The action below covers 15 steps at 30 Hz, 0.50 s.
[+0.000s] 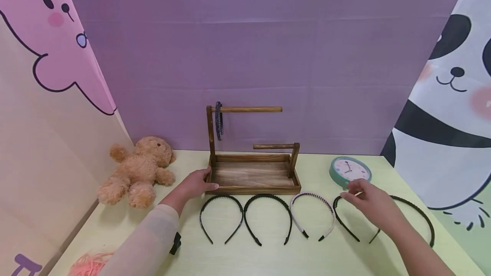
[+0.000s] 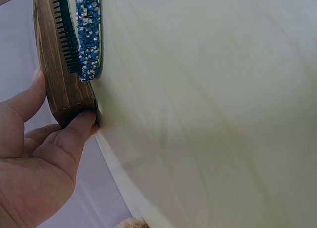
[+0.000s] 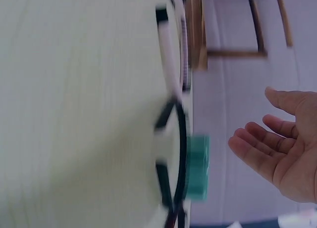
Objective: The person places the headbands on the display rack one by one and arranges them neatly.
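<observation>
My left hand (image 1: 193, 184) grips the front left corner of a brown wooden stand (image 1: 253, 191), a tray with two raised bars. In the left wrist view the thumb and fingers hold that corner, near a blue glittery headband (image 2: 89, 45). A dark patterned headband (image 1: 219, 120) hangs at the post end of the upper bar. Before the stand lie a black headband (image 1: 267, 195) and a pink-and-white headband (image 1: 313, 195). Over another black headband (image 1: 353, 235) hovers my right hand (image 1: 372, 208), holding nothing, fingers loosely bent. It partly covers that band.
A larger black headband (image 1: 416, 208) lies at the far right. Behind the right hand sits a green-rimmed clock (image 1: 350, 170). A brown teddy bear (image 1: 140, 173) lies on the left, with pink yarn (image 1: 90, 264) and a small black object (image 1: 175, 244) nearer the front.
</observation>
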Motion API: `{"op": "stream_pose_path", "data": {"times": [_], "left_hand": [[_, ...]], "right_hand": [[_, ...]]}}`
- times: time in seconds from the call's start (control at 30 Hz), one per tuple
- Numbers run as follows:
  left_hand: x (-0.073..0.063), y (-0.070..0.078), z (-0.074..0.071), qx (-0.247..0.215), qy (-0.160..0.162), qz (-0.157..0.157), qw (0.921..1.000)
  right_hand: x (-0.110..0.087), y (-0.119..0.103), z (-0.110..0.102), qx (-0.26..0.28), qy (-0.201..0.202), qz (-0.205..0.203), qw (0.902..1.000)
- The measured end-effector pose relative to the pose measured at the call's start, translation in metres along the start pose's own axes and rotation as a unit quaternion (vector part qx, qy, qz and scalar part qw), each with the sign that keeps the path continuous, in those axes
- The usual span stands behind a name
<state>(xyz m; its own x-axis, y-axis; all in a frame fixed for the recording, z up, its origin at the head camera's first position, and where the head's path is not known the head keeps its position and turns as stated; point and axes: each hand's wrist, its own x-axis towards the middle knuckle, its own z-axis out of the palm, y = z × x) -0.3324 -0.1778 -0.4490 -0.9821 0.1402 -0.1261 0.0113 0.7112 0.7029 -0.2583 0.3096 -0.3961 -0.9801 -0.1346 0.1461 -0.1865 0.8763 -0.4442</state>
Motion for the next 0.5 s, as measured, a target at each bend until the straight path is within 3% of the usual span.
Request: {"op": "stream_pose_path", "data": {"times": [0.23, 0.5], "left_hand": [[-0.001, 0.001, 0.001, -0.014, -0.005, -0.004, 0.9999], [-0.001, 0.002, 0.0, -0.018, -0.009, -0.006, 0.9998]], "right_hand": [[0.004, 0.057, -0.019, -0.035, -0.031, 0.053, 0.9975], [0.008, 0.096, -0.027, -0.044, -0.114, 0.12, 0.9853]]}}
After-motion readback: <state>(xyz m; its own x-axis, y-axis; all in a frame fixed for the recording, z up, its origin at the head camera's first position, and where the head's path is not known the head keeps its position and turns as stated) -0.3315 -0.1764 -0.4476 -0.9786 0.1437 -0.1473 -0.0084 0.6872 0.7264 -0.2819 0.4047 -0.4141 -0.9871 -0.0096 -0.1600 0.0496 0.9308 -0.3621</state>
